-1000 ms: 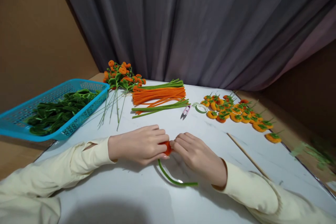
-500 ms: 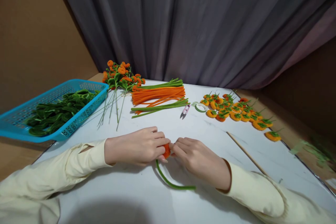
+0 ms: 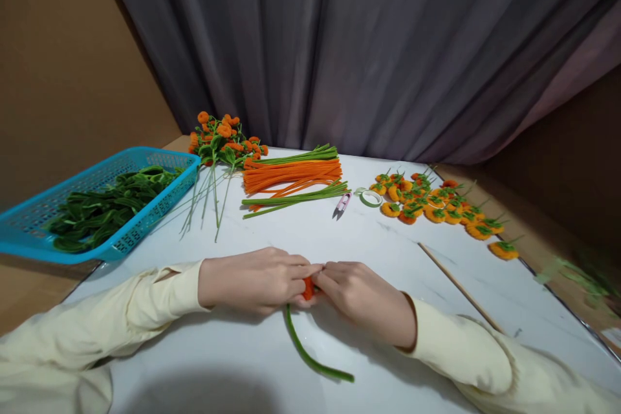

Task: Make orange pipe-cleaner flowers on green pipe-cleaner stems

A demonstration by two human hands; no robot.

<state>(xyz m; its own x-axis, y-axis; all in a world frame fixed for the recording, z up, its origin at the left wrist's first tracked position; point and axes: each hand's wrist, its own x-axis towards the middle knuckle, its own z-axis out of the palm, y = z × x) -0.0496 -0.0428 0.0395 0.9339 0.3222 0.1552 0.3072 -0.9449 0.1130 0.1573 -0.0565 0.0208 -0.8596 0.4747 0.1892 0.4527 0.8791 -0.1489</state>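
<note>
My left hand (image 3: 266,279) is closed around a small orange pipe-cleaner flower head (image 3: 308,288), most of which the fingers cover. My right hand (image 3: 361,296) pinches at the flower's right side, its fingertips meeting those of the left. Below the left fingers hangs a green pipe cleaner (image 3: 303,354), curving down and right to a free end over the table. Where it joins the flower is hidden.
A blue basket (image 3: 114,252) holds green leaves on the left. Beyond my hands lie finished flowers (image 3: 224,130), orange pipe cleaners (image 3: 291,176), thread snips (image 3: 341,206) and a green tape roll (image 3: 370,198). To the right are several flower heads (image 3: 434,207) and a thin stick (image 3: 458,286).
My left hand has shifted slightly nearer, its index finger now stretched over to the right fingertips. The green pipe cleaner's free end has swung downward. The flower head is more covered.
</note>
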